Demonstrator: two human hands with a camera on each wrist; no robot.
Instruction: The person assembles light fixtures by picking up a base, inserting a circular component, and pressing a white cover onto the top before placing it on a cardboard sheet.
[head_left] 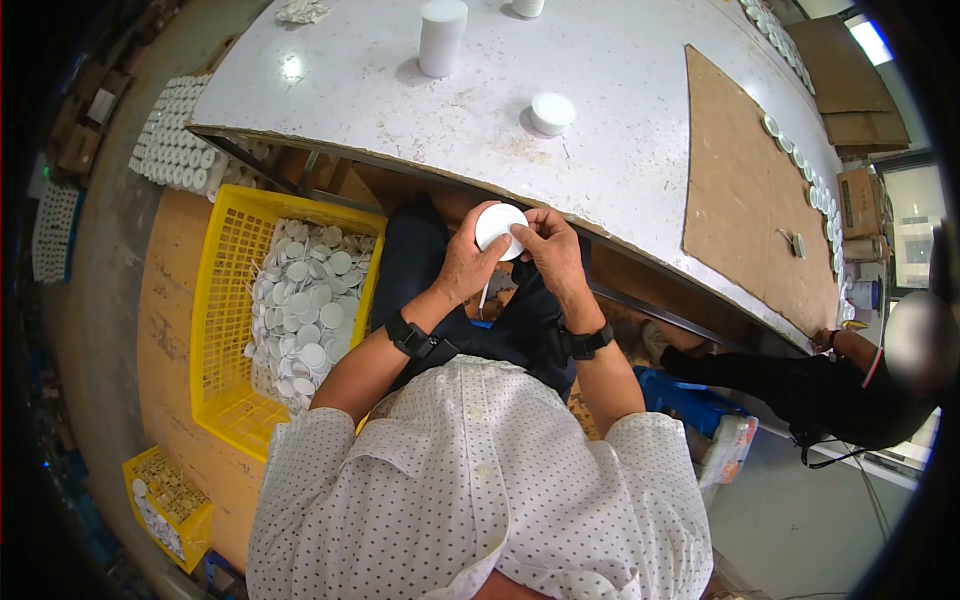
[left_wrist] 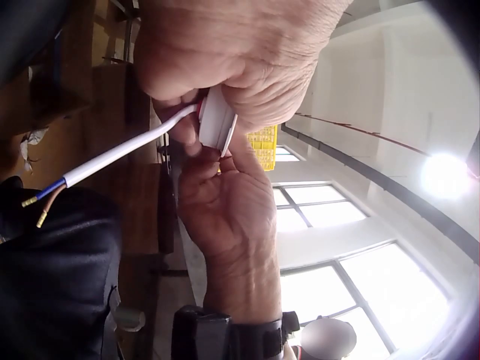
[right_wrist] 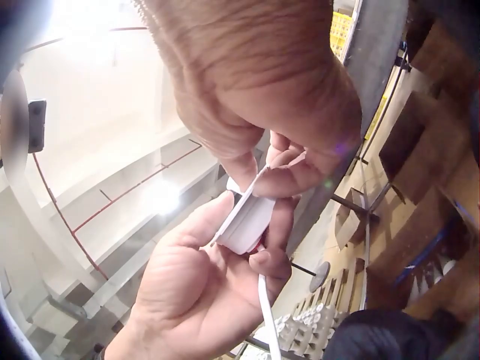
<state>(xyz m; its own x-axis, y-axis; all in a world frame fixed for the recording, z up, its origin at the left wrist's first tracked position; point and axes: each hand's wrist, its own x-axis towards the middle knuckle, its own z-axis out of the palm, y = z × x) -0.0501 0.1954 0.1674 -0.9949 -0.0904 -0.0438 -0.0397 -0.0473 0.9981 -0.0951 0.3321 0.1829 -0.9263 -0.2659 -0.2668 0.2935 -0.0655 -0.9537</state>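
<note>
- The white round piece (head_left: 500,228) sits right between the person's two hands, above the lap and just off the counter's near edge.
- Neither hand is nearer: the left hand (head_left: 466,258) and the right hand (head_left: 556,255) both touch it, one at each side.
- Its broad disc face is turned up towards the wearer; its body is below, and a white cable (left_wrist: 124,152) leaves the underside and slants down towards the knees.
- Left fingers: bent in round the rim, no slack, gripping the piece.
- Right fingers: also curled in close, pinching its edge, thumb on the face.
- Counting, I make it one piece in hand, one cable, and two bare-tipped wires, one blue (left_wrist: 49,190) and one brown (left_wrist: 50,202).
- On the counter (head_left: 340,80), one tall white cylinder (head_left: 442,42) and one squat one (head_left: 553,113), well apart.
- Two yellow crates, one large (head_left: 222,350), one small (head_left: 196,520); the large one's white discs (head_left: 305,305) are too heaped to count.
</note>
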